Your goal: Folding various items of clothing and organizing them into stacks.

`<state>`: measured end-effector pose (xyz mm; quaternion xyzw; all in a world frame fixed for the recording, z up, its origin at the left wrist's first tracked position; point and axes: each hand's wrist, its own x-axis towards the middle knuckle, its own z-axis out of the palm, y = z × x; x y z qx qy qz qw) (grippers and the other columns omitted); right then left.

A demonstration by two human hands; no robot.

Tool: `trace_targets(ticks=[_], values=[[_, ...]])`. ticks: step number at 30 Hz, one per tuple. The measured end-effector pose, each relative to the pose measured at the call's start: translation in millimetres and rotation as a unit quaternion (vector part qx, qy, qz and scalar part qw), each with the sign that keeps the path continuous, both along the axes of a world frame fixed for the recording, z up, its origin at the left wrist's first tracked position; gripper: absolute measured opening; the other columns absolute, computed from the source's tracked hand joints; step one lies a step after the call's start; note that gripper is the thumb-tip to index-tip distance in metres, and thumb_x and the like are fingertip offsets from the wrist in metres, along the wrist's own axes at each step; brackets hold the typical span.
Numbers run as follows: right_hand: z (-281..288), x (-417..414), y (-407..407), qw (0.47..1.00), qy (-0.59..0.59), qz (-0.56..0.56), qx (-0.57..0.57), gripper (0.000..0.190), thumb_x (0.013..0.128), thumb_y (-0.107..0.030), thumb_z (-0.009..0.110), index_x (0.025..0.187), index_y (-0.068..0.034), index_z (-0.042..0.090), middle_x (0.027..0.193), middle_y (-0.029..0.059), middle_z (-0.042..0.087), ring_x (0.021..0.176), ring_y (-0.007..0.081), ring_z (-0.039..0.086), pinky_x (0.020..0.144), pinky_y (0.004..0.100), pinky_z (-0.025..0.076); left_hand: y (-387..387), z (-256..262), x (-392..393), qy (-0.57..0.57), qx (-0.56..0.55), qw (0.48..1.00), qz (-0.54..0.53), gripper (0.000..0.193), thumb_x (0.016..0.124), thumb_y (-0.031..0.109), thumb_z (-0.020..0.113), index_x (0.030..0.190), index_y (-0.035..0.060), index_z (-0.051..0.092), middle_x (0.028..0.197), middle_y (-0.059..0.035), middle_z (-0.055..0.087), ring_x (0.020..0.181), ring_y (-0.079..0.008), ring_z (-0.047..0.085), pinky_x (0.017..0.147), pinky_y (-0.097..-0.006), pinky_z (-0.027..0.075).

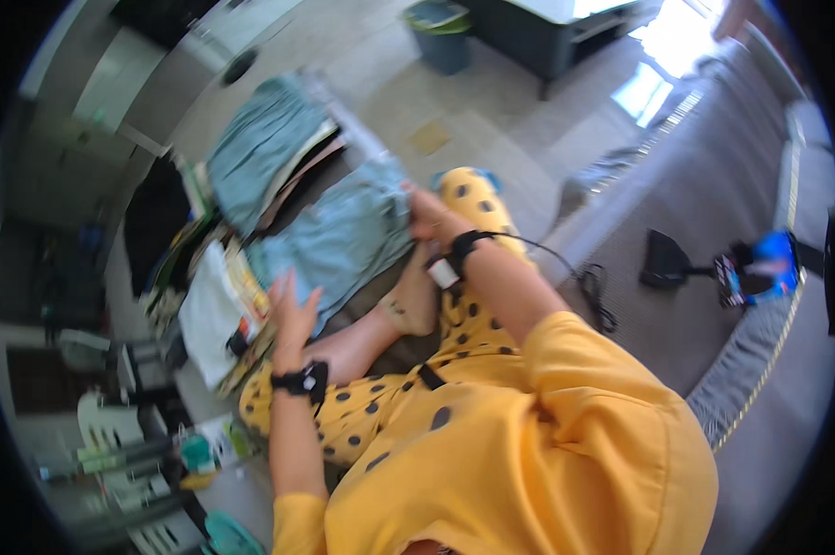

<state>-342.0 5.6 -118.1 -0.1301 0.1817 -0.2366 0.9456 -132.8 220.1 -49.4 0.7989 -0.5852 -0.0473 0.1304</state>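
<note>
A light-blue garment [341,239] lies spread before me, just beyond my bare foot. My left hand [292,316] is at its near left edge, fingers apart and holding nothing; whether it touches the cloth is unclear. My right hand [428,211] is at the garment's right edge, and blur hides whether its fingers grip the cloth. Beyond lies a folded blue-grey garment [261,149] on a stack with white and pinkish layers. A white garment [209,312] with a coloured print lies left of my left hand.
Dark and patterned clothes [157,222] are heaped at the left. A grey sofa [709,166] on the right holds a black cable [598,298] and a dustpan-shaped black object [663,259]. A lined bin [441,41] stands at the top. Chairs [108,420] are at lower left.
</note>
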Motion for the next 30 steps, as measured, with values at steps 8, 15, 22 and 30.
trace_targets(ticks=[8, 15, 22, 30], values=[[-11, -4, -4, 0.996, -0.06, 0.064, 0.02, 0.049, 0.087, -0.041, 0.036, 0.111, -0.003, 0.052, 0.116, 0.0121, 0.053, 0.107, 0.028, 0.049, 0.096, 0.0444, 0.034, -101, -18, -83, 0.121, -0.078, 0.984, -0.106, 0.073, 0.075, 0.031, 0.064, 0.128, -0.006, 0.03, 0.133, -0.0252, 0.028, 0.124, -0.0354, 0.026, 0.103, -0.0375, 0.021], [-8, -14, 0, 0.998, -0.048, 0.039, 0.007, 0.037, 0.088, -0.037, 0.042, 0.106, -0.008, 0.054, 0.113, 0.0059, 0.055, 0.104, 0.0205, 0.05, 0.093, 0.0352, 0.035, -144, -45, -107, 0.207, -0.098, 0.968, -0.1, 0.088, 0.07, 0.029, 0.07, 0.135, 0.0031, 0.017, 0.137, -0.0209, 0.022, 0.127, -0.0343, 0.021, 0.103, -0.0372, 0.02], [-24, -4, -5, 0.998, -0.055, 0.025, -0.006, 0.036, 0.089, -0.035, 0.04, 0.108, -0.007, 0.052, 0.108, 0.0073, 0.056, 0.105, 0.0215, 0.048, 0.093, 0.0372, 0.035, -143, -65, -72, 0.268, -0.106, 0.942, -0.174, 0.066, 0.082, 0.022, 0.058, 0.133, 0.0008, 0.023, 0.135, -0.0193, 0.03, 0.123, -0.0271, 0.032, 0.1, -0.0325, 0.026], [-16, -9, -4, 0.99, -0.105, 0.094, 0.015, 0.053, 0.084, -0.041, 0.049, 0.119, -0.001, 0.043, 0.124, 0.0128, 0.044, 0.114, 0.0232, 0.041, 0.093, 0.0384, 0.035, -138, -14, -41, 0.645, -0.264, 0.712, 0.087, 0.052, 0.091, 0.039, 0.036, 0.127, 0.0014, 0.036, 0.126, -0.0123, 0.043, 0.113, -0.0236, 0.042, 0.099, -0.0334, 0.029]])
